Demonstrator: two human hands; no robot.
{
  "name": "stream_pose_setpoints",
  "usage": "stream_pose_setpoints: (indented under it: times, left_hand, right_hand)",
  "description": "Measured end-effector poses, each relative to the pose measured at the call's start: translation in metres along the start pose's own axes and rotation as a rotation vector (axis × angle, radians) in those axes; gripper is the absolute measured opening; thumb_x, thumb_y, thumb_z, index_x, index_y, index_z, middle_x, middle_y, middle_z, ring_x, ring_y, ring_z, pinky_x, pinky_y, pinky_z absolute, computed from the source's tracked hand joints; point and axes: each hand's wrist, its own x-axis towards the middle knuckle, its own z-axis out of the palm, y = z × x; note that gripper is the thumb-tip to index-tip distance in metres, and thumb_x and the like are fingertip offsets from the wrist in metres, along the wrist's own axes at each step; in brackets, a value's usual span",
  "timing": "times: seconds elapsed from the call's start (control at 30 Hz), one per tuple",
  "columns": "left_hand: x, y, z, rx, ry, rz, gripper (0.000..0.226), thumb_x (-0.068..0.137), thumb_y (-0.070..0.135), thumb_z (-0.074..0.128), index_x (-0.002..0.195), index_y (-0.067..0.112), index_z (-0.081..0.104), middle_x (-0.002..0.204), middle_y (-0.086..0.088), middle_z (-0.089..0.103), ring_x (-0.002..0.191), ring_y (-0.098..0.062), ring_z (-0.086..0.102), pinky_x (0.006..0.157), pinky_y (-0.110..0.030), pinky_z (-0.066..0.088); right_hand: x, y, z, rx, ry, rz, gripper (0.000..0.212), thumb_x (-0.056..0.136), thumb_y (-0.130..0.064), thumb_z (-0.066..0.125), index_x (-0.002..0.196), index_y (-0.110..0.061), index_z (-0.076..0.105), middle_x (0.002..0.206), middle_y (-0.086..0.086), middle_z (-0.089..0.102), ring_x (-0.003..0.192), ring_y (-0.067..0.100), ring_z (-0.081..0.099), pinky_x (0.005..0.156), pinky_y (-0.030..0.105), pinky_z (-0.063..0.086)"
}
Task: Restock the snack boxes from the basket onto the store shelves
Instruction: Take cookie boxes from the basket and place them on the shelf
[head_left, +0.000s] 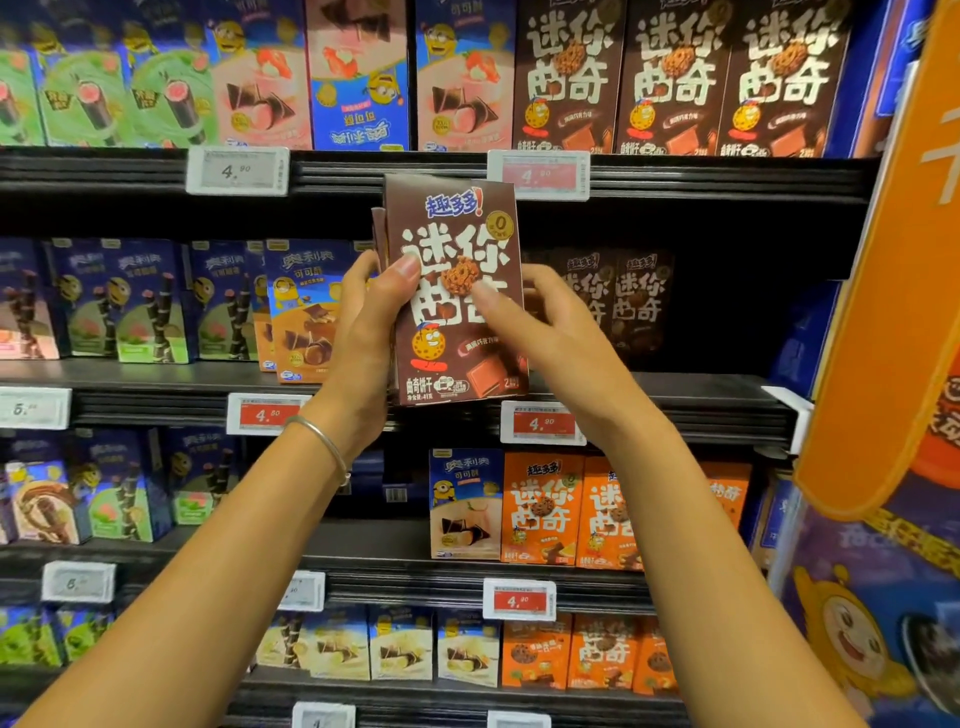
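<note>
Now, brown snack boxes (453, 338) gripped by left hand (363, 332), right hand (545, 332), thumbs on front

red and white price tags (540, 423) flank an orange hanging sign (893, 312).

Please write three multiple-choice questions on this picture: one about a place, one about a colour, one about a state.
1. On the middle shelf, the shelved brown boxes stand where from the held box? A left; B right, further back; C in front.
2. The lower-shelf boxes below the right hand are: A green; B orange; C white.
3. The held box is: A upright; B lying flat; C upside down.
Answers: 1 B, they sit recessed at its right; 2 B, orange fronts; 3 A, its print reads upright.
</note>
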Motion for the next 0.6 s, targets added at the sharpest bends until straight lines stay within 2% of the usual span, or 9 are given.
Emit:
stream_pose_setpoints:
  times: [0.1, 0.2, 0.3, 0.37, 0.4, 0.47, 0.53, 0.6]
  left_hand:
    - [0.0, -0.001, 0.0, 0.021, 0.008, 0.009, 0.108, 0.066, 0.058, 0.072, 0.157, 0.011, 0.036, 0.14, -0.017, 0.066, 0.118, -0.033, 0.072, 0.09, -0.042, 0.062]
    - [-0.001, 0.0, -0.001, 0.056, 0.006, -0.004, 0.111, 0.066, 0.062, 0.071, 0.159, 0.014, 0.033, 0.14, -0.013, 0.067, 0.118, -0.03, 0.073, 0.095, -0.046, 0.061]
    - [-0.001, -0.002, -0.001, 0.113, 0.007, -0.001, 0.091, 0.08, 0.067, 0.065, 0.153, 0.019, 0.042, 0.133, -0.006, 0.073, 0.114, -0.026, 0.075, 0.092, -0.043, 0.064]
    - [0.0, -0.004, -0.001, 0.172, 0.016, -0.008, 0.08, 0.089, 0.073, 0.047, 0.152, 0.024, 0.045, 0.131, 0.0, 0.074, 0.112, -0.022, 0.076, 0.091, -0.041, 0.064]
    - [0.0, -0.006, -0.001, 0.188, 0.032, -0.018, 0.08, 0.09, 0.077, 0.04, 0.152, 0.027, 0.046, 0.13, 0.002, 0.074, 0.111, -0.019, 0.076, 0.09, -0.039, 0.064]
    - [0.001, -0.008, -0.002, 0.184, 0.084, -0.024, 0.079, 0.092, 0.081, 0.04, 0.151, 0.029, 0.048, 0.125, 0.005, 0.076, 0.107, -0.016, 0.077, 0.082, -0.033, 0.065]
    - [0.002, -0.01, -0.003, 0.191, 0.124, -0.025, 0.075, 0.091, 0.074, 0.046, 0.151, 0.028, 0.046, 0.12, 0.008, 0.077, 0.102, -0.012, 0.078, 0.072, -0.025, 0.063]
    - [0.004, -0.01, -0.003, 0.229, 0.146, -0.014, 0.067, 0.099, 0.067, 0.046, 0.153, 0.028, 0.043, 0.126, 0.008, 0.074, 0.104, -0.011, 0.077, 0.071, -0.023, 0.062]
  right_hand:
    - [-0.004, 0.002, 0.008, -0.092, 0.069, -0.039, 0.057, 0.084, -0.048, 0.077, 0.131, -0.028, 0.052, 0.119, -0.01, 0.067, 0.101, 0.003, 0.07, 0.085, 0.031, 0.062]
    - [-0.005, 0.005, 0.011, -0.03, 0.09, -0.028, 0.055, 0.085, -0.043, 0.077, 0.132, -0.026, 0.054, 0.12, -0.006, 0.069, 0.103, 0.007, 0.071, 0.088, 0.036, 0.061]
    - [-0.005, 0.008, 0.011, 0.027, 0.122, -0.034, 0.053, 0.085, -0.041, 0.077, 0.13, -0.023, 0.055, 0.12, -0.004, 0.07, 0.103, 0.011, 0.072, 0.088, 0.038, 0.061]
    - [-0.007, 0.009, 0.011, 0.042, 0.149, -0.034, 0.054, 0.083, -0.042, 0.078, 0.127, -0.022, 0.056, 0.119, -0.004, 0.07, 0.101, 0.01, 0.072, 0.084, 0.035, 0.062]
    - [-0.008, 0.009, 0.012, 0.045, 0.158, -0.032, 0.055, 0.082, -0.043, 0.079, 0.127, -0.022, 0.056, 0.118, -0.004, 0.07, 0.101, 0.01, 0.073, 0.082, 0.034, 0.062]
    - [-0.009, 0.009, 0.012, 0.048, 0.165, -0.019, 0.056, 0.08, -0.043, 0.08, 0.126, -0.022, 0.055, 0.119, -0.003, 0.07, 0.101, 0.012, 0.073, 0.082, 0.035, 0.062]
    - [-0.011, 0.009, 0.01, 0.058, 0.16, 0.003, 0.056, 0.081, -0.041, 0.081, 0.126, -0.021, 0.055, 0.121, 0.0, 0.069, 0.101, 0.014, 0.073, 0.084, 0.037, 0.062]
    - [-0.012, 0.008, 0.007, 0.017, 0.165, 0.005, 0.056, 0.08, -0.044, 0.081, 0.125, -0.023, 0.055, 0.121, -0.001, 0.068, 0.103, 0.014, 0.072, 0.086, 0.039, 0.062]
